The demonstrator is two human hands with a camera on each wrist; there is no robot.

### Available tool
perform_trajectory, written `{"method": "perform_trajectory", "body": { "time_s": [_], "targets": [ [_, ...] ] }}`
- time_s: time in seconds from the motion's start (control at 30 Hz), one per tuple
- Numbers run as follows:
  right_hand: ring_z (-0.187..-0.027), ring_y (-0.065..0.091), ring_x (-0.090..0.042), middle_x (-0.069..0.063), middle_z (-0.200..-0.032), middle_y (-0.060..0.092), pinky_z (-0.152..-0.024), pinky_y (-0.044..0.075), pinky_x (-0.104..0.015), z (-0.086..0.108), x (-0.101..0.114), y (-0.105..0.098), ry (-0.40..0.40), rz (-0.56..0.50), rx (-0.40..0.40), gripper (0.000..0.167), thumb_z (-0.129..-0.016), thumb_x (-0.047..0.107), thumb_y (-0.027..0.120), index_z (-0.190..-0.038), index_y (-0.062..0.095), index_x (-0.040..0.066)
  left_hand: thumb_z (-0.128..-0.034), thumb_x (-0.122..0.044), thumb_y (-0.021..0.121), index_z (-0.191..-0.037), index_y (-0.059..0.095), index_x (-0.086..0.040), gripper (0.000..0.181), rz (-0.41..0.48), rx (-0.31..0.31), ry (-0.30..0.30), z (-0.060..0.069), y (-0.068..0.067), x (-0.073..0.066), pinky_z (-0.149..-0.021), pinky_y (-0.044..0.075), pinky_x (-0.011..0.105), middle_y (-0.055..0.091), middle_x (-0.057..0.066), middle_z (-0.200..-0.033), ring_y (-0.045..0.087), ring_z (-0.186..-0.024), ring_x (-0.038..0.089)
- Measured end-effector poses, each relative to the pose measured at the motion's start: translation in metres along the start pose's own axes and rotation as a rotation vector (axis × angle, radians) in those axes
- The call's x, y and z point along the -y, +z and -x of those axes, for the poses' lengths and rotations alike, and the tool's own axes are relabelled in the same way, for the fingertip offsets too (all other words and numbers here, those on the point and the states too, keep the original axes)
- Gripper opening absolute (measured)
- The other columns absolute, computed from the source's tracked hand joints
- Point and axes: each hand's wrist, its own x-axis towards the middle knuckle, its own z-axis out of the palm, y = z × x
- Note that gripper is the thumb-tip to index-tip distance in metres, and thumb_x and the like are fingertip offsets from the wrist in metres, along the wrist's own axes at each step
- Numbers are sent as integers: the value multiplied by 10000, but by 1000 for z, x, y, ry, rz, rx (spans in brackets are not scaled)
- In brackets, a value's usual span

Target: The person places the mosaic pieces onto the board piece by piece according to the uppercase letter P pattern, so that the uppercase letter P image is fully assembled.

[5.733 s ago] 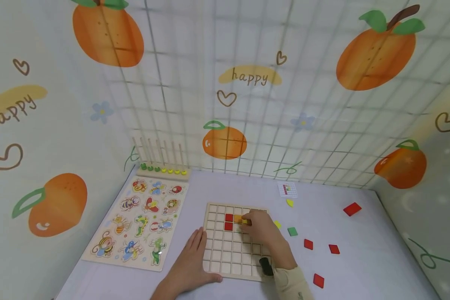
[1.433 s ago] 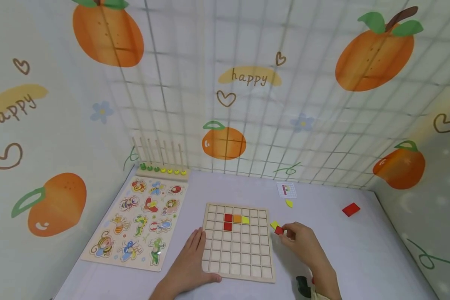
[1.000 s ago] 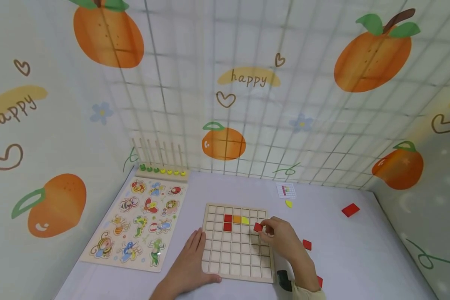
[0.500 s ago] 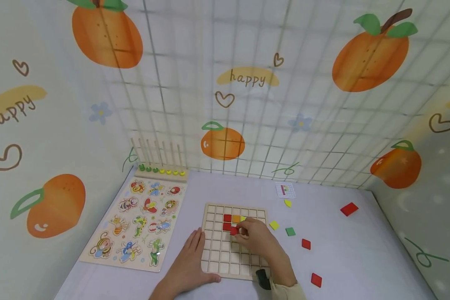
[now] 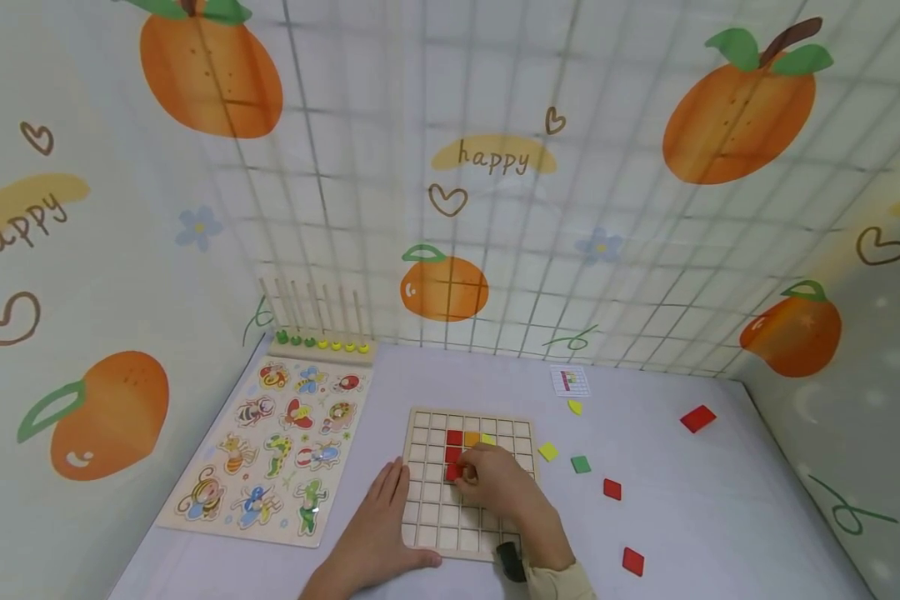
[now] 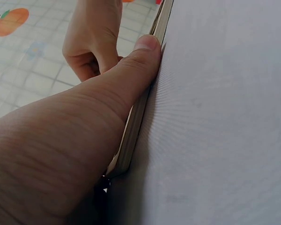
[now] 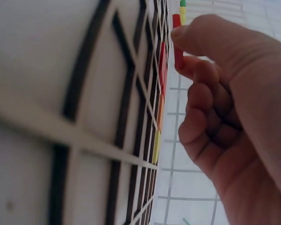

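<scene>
A wooden grid board (image 5: pixel 474 540) lies on the table. My left hand (image 5: pixel 375 527) rests at its near-left corner, fingers straight along the left side and thumb (image 6: pixel 143 51) against the near edge. Over the board, my right hand (image 5: pixel 504 485) pinches a red square tile (image 7: pixel 179 55) between thumb and fingertips. That tile is at the grid, just below two red tiles (image 5: pixel 454 445) stacked in one column; in the right wrist view it stands slightly off the surface. To the right of the top red tile sit an orange tile (image 5: pixel 472 437) and a yellow tile (image 5: pixel 487 438), partly covered by the right hand.
Right of the board lie a yellow tile (image 5: pixel 547 452), a green tile (image 5: pixel 581 464), red tiles (image 5: pixel 633 561) and a larger red piece (image 5: pixel 698 418). Behind are a yellow curved piece (image 5: pixel 575 407) and a pattern card (image 5: pixel 570 381). An insect puzzle (image 5: pixel 266 450) and pegged bead stand (image 5: pixel 322 348) are left.
My right hand placed the orange and yellow tiles in the top row, then picked up a red tile from the right and brought it left over the grid. The left hand stayed put.
</scene>
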Motion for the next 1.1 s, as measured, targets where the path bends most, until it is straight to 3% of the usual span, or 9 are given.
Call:
{"method": "perform_trajectory", "body": {
  "time_s": [0.37,0.53,1.1],
  "targets": [
    [-645,372,-30,113,-679,387,-563,325,-178,-4,5,5,-11,44,-12,233,-854,141,778,-726,587,178,-626,-868,719,-1624,184,-12,1420,15,-3,-2,-1,-2,-1,-1225,306,580,127,185,-1715,123,-1585,391],
    [-650,376,-34,109,-689,403,-567,323,-180,-5,5,6,18,61,-8,154,-853,142,779,-780,645,162,-629,-880,704,-1624,182,-9,1422,12,-2,4,-1,0,0,-1229,296,580,119,188,-1715,117,-1585,395],
    [-628,393,-41,97,-651,421,-551,331,-189,-5,9,6,85,31,1,142,-881,180,787,-786,682,168,-638,-847,733,-1623,191,-12,1400,28,-10,4,-1,-1,0,-1223,312,575,135,179,-1715,130,-1584,385]
  ]
}}
